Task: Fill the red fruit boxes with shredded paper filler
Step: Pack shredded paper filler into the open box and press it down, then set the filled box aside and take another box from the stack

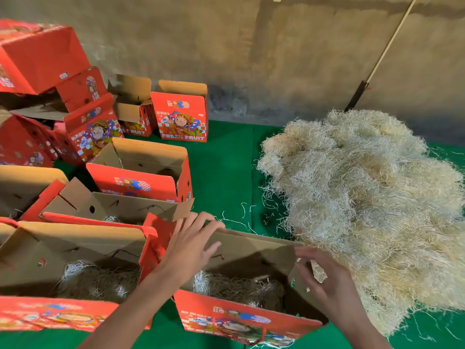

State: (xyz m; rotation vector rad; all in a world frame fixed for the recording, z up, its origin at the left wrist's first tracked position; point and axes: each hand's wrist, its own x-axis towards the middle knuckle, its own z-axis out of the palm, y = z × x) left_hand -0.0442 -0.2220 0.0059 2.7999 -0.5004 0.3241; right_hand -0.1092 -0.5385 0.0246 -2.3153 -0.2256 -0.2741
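Shredded pale paper filler (239, 289) lay thinly inside the open red cardboard fruit box (247, 317); left hand (192, 244) pressed its back flap with spread fingers, right hand (324, 280) hovered loosely open. Released, that flap might fold inward.

"FRESH FRUIT" printed on upright red box (182, 117) front.

Green mat (226, 159), red fruit boxes (181, 114), shredded paper heap (364, 197), apparently loose strands (241, 217)

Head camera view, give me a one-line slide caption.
Both hands, left and right, at an open red box holding shredded paper, beside the filler pile.
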